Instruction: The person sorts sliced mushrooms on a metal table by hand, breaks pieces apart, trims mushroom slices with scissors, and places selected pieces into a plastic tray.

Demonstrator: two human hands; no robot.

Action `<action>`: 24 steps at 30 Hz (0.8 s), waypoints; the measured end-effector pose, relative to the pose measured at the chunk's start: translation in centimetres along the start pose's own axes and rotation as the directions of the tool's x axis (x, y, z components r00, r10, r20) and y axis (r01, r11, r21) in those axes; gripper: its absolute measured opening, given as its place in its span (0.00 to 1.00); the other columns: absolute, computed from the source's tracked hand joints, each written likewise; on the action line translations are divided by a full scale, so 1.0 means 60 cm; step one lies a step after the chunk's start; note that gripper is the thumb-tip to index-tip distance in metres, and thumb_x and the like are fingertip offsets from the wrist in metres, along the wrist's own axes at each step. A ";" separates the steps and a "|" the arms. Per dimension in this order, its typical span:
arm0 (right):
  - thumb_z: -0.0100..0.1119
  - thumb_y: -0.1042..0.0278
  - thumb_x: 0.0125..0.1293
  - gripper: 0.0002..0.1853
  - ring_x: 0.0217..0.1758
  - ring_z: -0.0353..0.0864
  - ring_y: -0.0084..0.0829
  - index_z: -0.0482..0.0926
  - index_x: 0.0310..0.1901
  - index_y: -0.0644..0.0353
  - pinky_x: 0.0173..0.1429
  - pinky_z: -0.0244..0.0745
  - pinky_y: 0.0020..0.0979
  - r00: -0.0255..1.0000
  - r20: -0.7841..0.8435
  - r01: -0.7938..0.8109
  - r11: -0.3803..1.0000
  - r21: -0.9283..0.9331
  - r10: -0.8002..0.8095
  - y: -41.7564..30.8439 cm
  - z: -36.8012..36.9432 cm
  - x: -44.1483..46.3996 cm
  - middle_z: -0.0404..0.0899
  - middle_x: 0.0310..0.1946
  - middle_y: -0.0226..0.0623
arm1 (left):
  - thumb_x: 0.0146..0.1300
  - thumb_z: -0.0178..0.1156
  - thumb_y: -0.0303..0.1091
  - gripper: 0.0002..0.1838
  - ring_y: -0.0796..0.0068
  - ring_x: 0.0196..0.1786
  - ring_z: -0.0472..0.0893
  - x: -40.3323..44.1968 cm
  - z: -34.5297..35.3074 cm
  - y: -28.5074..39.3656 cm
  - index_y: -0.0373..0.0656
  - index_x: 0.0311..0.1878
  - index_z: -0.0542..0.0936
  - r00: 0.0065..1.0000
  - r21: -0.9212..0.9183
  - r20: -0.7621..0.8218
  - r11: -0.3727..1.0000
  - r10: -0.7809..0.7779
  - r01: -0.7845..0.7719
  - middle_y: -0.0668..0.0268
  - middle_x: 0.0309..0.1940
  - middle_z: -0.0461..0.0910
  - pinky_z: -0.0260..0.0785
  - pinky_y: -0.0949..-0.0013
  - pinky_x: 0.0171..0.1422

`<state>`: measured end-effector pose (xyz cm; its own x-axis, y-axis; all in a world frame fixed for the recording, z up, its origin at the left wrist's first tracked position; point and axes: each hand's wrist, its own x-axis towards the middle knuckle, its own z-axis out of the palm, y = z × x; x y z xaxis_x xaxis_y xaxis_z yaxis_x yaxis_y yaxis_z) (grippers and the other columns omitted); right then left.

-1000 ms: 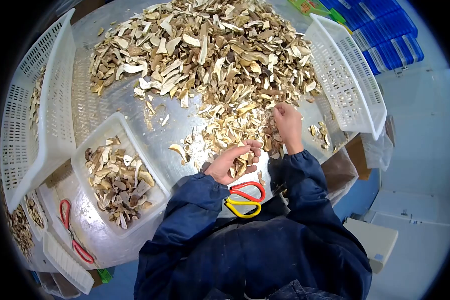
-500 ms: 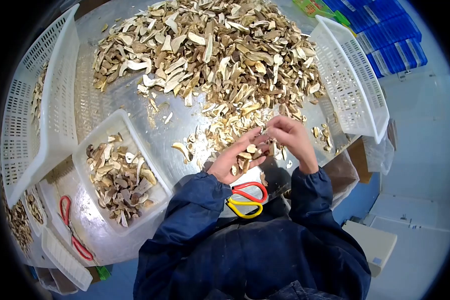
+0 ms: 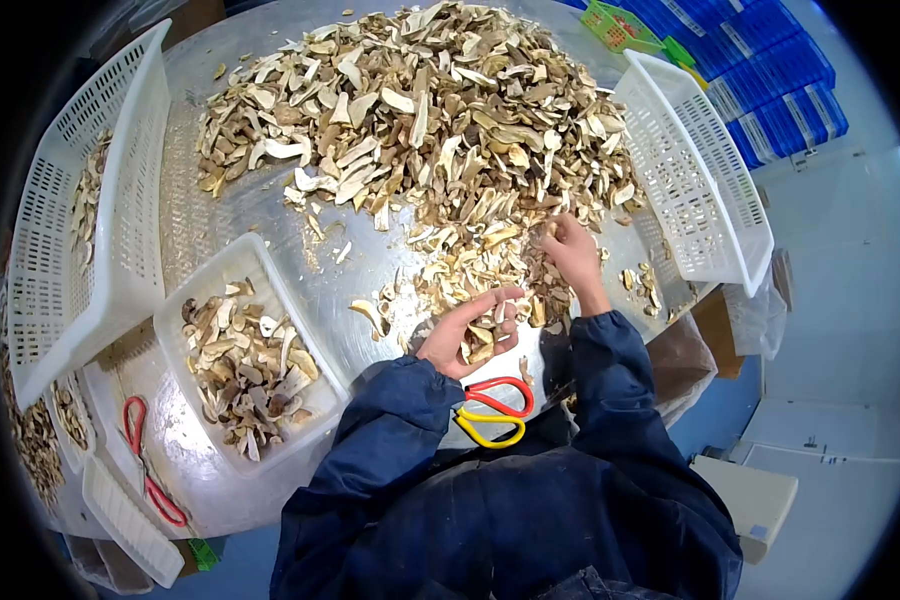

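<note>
A large heap of dried mushroom slices (image 3: pixel 440 110) covers the back of the metal table, with smaller pieces spreading toward me. My left hand (image 3: pixel 472 335) is cupped palm up around several slices at the heap's near edge. To its right and a little farther back, my right hand (image 3: pixel 573 258) has its fingers bent together at the small pieces; whatever is between the fingertips is too small to make out. Scissors with one red and one yellow handle (image 3: pixel 497 412) lie just below my left hand, against the dark apron.
A white tray (image 3: pixel 315 345) of slices stands at the left, beside red-handled scissors (image 3: pixel 133 440). White perforated baskets stand at the left (image 3: pixel 130 240) and right (image 3: pixel 720 215). Blue trays (image 3: pixel 770 85) and a green basket (image 3: pixel 615 28) are at the back right.
My right hand came in to my left palm half a second ago and is now back at the heap's edge. The fingers of my left hand have curled more around the slices.
</note>
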<state>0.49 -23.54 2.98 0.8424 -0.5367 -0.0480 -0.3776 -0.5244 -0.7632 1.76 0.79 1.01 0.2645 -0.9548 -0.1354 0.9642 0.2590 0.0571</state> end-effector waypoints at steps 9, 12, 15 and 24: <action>0.62 0.64 0.59 0.18 0.26 0.76 0.21 0.78 0.50 0.63 0.28 0.68 0.24 0.985 0.167 0.040 0.999 0.002 -0.040 -0.097 -0.020 -0.030 0.78 0.25 0.31 | 0.72 0.48 0.37 0.20 0.72 0.55 0.77 0.000 0.013 0.002 0.46 0.65 0.68 0.998 0.027 -0.052 0.999 0.041 -0.039 0.68 0.55 0.75 0.73 0.67 0.56; 0.61 0.65 0.58 0.14 0.28 0.78 0.34 0.80 0.46 0.57 0.35 0.71 0.33 0.944 0.025 0.313 0.867 -0.388 -0.329 -0.054 0.018 0.007 0.79 0.26 0.38 | 0.70 0.50 0.36 0.19 0.74 0.49 0.79 -0.003 0.003 0.002 0.46 0.63 0.69 0.997 0.035 -0.063 0.999 0.036 -0.034 0.67 0.51 0.76 0.78 0.69 0.48; 0.60 0.68 0.59 0.10 0.24 0.75 0.32 0.80 0.42 0.59 0.31 0.69 0.33 0.894 0.021 0.409 0.795 -0.448 -0.448 -0.026 0.034 0.018 0.77 0.23 0.35 | 0.70 0.50 0.36 0.17 0.74 0.47 0.79 0.002 -0.026 0.001 0.45 0.60 0.70 0.999 -0.007 0.037 1.000 0.027 -0.026 0.66 0.51 0.76 0.79 0.71 0.46; 0.60 0.62 0.63 0.13 0.21 0.71 0.14 0.80 0.42 0.63 0.22 0.59 0.18 0.927 0.370 -0.190 0.928 0.320 0.062 -0.136 -0.029 -0.051 0.75 0.21 0.24 | 0.72 0.46 0.39 0.21 0.63 0.61 0.74 -0.001 0.019 0.004 0.48 0.67 0.66 0.995 -0.048 -0.064 0.996 0.077 -0.080 0.66 0.59 0.73 0.69 0.58 0.64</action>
<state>0.32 -18.76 10.51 0.8997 -0.2856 -0.3301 -0.3873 -0.1733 -0.9055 1.96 0.77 2.17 0.3388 -0.9208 -0.1933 0.9397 0.3414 0.0207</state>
